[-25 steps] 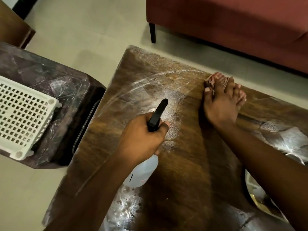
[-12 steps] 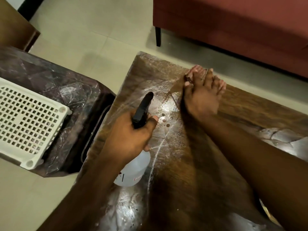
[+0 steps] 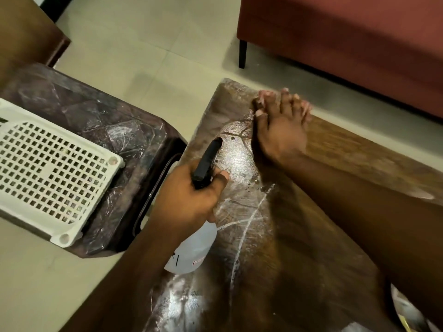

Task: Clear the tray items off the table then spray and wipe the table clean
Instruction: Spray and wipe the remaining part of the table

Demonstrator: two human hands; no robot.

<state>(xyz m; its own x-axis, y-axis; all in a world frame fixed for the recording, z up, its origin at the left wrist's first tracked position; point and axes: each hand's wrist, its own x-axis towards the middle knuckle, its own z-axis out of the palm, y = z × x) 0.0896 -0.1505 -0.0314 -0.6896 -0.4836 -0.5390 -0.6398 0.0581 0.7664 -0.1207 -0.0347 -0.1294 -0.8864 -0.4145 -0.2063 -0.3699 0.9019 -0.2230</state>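
My left hand (image 3: 191,197) is shut on a clear spray bottle (image 3: 191,252) with a black nozzle (image 3: 207,161), held over the left side of the brown wooden table (image 3: 347,161). My right hand (image 3: 280,130) presses a pinkish cloth (image 3: 266,95) flat near the table's far left corner; only the cloth's edge shows past my fingers. Wet streaks and droplets (image 3: 242,164) shine on the wood between my hands.
A white perforated plastic tray (image 3: 48,168) lies upside down on a dark plastic stool (image 3: 134,140) left of the table. A red sofa (image 3: 347,32) stands beyond the table. Shiny items (image 3: 402,315) peek out at the lower right under my arm.
My right hand has slid the cloth to the left along the table's far edge toward the corner. My left hand keeps hold of the spray bottle.
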